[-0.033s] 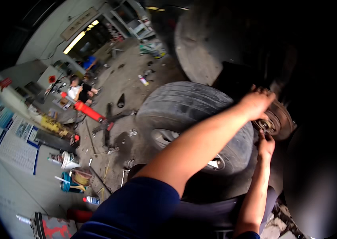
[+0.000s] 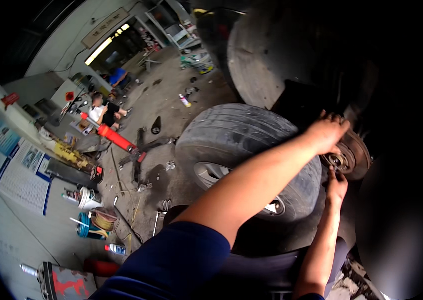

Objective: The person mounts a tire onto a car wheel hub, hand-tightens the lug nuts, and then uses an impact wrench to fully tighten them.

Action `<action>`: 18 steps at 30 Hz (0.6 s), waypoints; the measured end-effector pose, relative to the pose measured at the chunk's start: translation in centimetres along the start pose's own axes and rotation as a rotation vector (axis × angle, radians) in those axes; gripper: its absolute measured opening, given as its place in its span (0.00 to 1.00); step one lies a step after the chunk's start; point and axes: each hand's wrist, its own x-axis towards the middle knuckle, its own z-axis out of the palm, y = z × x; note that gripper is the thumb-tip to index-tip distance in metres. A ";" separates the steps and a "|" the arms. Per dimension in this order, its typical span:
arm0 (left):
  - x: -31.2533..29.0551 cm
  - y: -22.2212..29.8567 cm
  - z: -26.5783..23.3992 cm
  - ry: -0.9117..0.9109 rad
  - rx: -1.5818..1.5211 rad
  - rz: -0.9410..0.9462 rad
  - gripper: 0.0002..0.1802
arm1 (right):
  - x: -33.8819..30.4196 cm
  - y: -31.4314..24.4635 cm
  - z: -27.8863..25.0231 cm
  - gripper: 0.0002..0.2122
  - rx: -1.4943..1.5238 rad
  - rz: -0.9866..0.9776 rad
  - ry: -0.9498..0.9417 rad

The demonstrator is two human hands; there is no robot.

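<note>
A rusty round brake disc with a metal hub at its middle sits on the right, in deep shadow. My left hand reaches across to the disc's upper left side, fingers bent and closed. Whatever is inside its grip is hidden. Just below the hub, my right hand is closed, its fingertips pressed together at the hub's lower edge. Anything between them is too small to make out. A wheel with a worn tire stands left of the disc, partly covered by my left forearm.
A red cylinder jack stands left on the stained floor. Along the wall are a white bucket, a coiled hose and a bottle. A spray can stands farther off. Two people sit at the back left.
The view has shifted slightly, so the surroundings sit a little farther right. Both hands stay at the hub, with only a tiny shift.
</note>
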 end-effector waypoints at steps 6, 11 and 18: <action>-2.2 -1.5 -0.5 -0.044 0.008 -0.082 0.49 | -1.2 1.0 0.2 0.17 0.829 0.373 -0.584; -1.7 -1.4 -0.3 -0.024 0.033 -0.083 0.48 | -0.3 0.1 1.3 0.17 0.154 0.190 -0.187; -1.6 -1.4 -0.1 -0.010 0.019 -0.107 0.49 | -0.4 0.7 0.4 0.18 0.835 0.381 -0.574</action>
